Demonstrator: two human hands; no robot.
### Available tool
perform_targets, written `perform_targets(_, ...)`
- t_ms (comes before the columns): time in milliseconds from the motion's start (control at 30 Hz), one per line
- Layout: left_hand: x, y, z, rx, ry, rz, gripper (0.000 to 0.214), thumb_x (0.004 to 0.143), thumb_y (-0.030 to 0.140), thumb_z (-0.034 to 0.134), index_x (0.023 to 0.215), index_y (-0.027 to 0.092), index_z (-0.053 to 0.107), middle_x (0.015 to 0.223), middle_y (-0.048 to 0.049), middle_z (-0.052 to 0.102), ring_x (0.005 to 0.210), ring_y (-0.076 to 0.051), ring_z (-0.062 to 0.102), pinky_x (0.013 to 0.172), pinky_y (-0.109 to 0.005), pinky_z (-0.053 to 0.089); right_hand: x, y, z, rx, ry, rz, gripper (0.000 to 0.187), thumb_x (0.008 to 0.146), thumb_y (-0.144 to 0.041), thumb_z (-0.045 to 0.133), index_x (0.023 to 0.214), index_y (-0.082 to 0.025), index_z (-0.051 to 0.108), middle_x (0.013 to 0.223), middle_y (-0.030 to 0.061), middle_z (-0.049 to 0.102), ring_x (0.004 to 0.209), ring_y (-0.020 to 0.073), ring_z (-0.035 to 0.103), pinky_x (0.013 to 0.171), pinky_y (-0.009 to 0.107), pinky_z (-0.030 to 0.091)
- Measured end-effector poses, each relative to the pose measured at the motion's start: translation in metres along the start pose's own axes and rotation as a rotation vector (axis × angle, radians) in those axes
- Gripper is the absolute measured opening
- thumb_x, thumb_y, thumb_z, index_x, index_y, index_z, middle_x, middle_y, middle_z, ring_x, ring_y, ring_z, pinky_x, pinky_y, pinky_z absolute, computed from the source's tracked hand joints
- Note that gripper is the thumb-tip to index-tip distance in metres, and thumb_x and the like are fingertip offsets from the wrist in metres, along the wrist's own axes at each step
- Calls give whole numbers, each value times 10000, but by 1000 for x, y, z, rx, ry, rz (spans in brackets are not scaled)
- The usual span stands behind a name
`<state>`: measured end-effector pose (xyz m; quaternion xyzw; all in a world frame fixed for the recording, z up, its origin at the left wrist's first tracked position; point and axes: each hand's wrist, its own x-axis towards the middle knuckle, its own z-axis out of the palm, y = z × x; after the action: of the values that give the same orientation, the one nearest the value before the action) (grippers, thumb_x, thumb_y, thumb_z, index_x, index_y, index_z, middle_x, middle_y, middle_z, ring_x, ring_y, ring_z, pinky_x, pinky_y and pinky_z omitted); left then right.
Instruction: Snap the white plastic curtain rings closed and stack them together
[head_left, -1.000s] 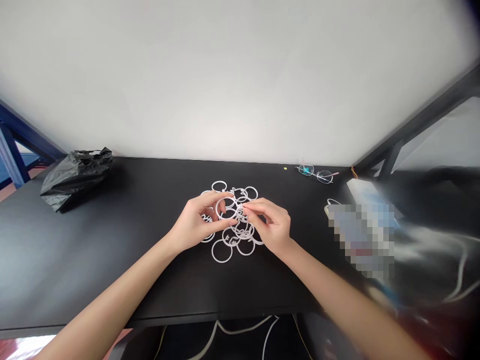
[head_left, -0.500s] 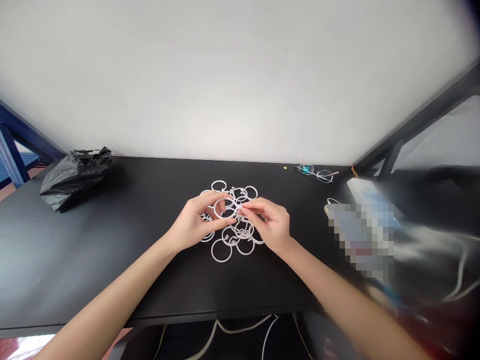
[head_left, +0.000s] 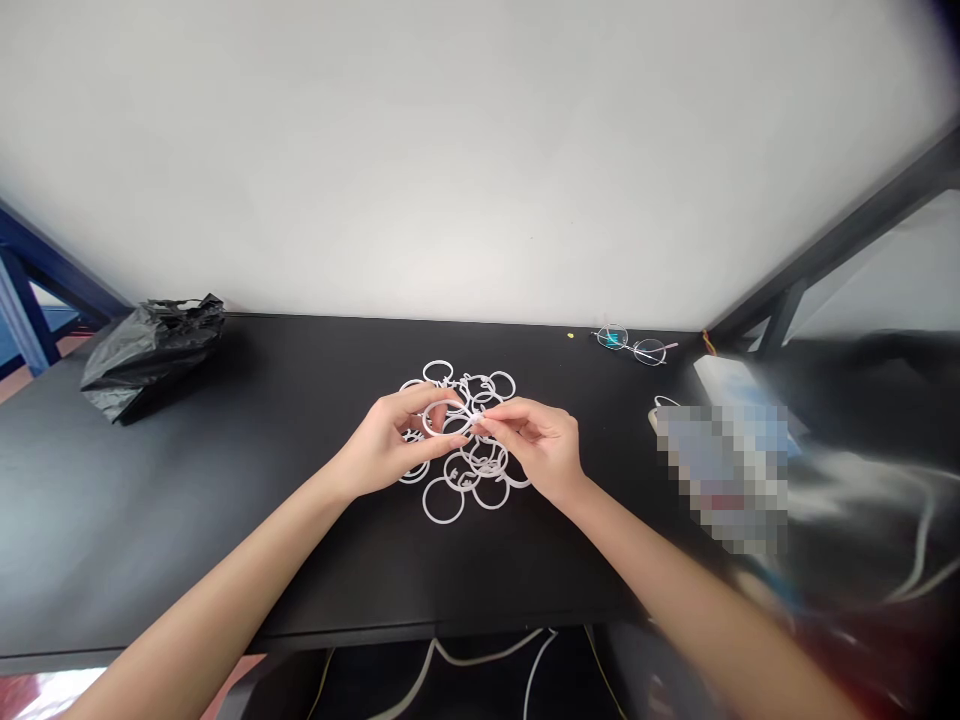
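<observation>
A white plastic ring (head_left: 425, 420) with a small projecting part on its right side is held between both hands. My left hand (head_left: 379, 443) grips the ring with the thumb below and fingers above. At the ring's right side, the thumb and index finger of my right hand (head_left: 546, 442) pinch the small white part, whose exact shape is mostly hidden by the fingertips. Beneath the hands, a loose heap of similar white rings (head_left: 443, 522) lies on the black table (head_left: 322, 560). Some of them have small hooks, and several overlap.
A crumpled black plastic bag (head_left: 154, 355) sits at the left. Round eyeglasses (head_left: 649, 352) lie near the back wall, with a tiny yellow bit (head_left: 570, 336) beside them. To the right are a white box (head_left: 720, 380) and a pixelated item. Cables (head_left: 420, 675) hang below the front edge.
The held ring has tilted flatter and shifted slightly left. Both hands keep nearly the same place and grip, and the heap looks the same.
</observation>
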<state>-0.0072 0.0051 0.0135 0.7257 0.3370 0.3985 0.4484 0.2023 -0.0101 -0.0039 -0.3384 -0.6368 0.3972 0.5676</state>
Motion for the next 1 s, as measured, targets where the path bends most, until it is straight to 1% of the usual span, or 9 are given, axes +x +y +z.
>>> perform_targets(200,2,0,-1,-134,-58,-86,281,820,306,731,1048,155,668,718,27,430,655,-111,440,536,-226,453,1,-5,1,83,-11,88,71,816,-283,769,819,-215,750,776,21,768,722,203,771,693,322,663)
perform_targets(367,4,0,1,-199,-71,-125,305,807,314,736,1058,154,669,717,34,412,640,-105,428,535,-233,463,1,-3,3,147,-25,101,64,815,-284,770,828,-224,752,785,20,762,730,191,758,719,349,655)
perform_targets(433,4,0,1,-204,-75,-132,326,798,328,740,1063,151,669,720,33,422,629,-101,430,528,-233,463,1,-3,3,130,-20,91,74,816,-302,768,828,-230,755,807,27,757,749,188,745,726,358,648)
perform_targets(533,5,3,-2,-133,-69,-140,346,797,352,736,1069,149,667,738,19,473,628,-104,461,531,-233,472,1,-3,4,78,6,73,79,816,-314,762,830,-236,762,834,34,744,776,182,721,707,340,636)
perform_targets(600,6,5,-8,-26,-41,-136,343,810,375,720,1067,156,661,772,1,519,673,-123,513,564,-243,498,2,-3,4,48,33,79,87,826,-314,747,855,-234,765,842,37,737,763,174,710,673,319,630)
perform_targets(667,6,4,-16,128,20,-104,347,831,406,692,1083,171,645,839,-23,567,764,-156,564,639,-272,533,3,-2,3,30,72,83,86,835,-303,734,871,-230,762,836,34,733,725,161,701,628,296,618)
perform_targets(800,7,-5,-33,550,102,-55,387,904,461,567,1169,180,586,1009,-73,617,919,-213,610,807,-355,543,3,1,1,-16,140,88,88,826,-305,740,855,-223,751,803,33,728,688,157,692,563,272,591)
perform_targets(900,6,-17,-45,928,116,-110,434,949,464,441,1199,131,563,1050,-138,628,992,-295,617,839,-433,530,1,3,1,-43,152,118,131,817,-321,749,902,-221,745,814,37,733,683,157,692,555,268,586)
perform_targets(1000,2,-30,-57,1147,153,-243,456,965,434,354,1169,93,577,1055,-190,633,1047,-366,609,866,-490,514,1,3,1,-41,142,130,153,818,-331,748,921,-218,738,800,33,731,650,148,683,554,271,582)
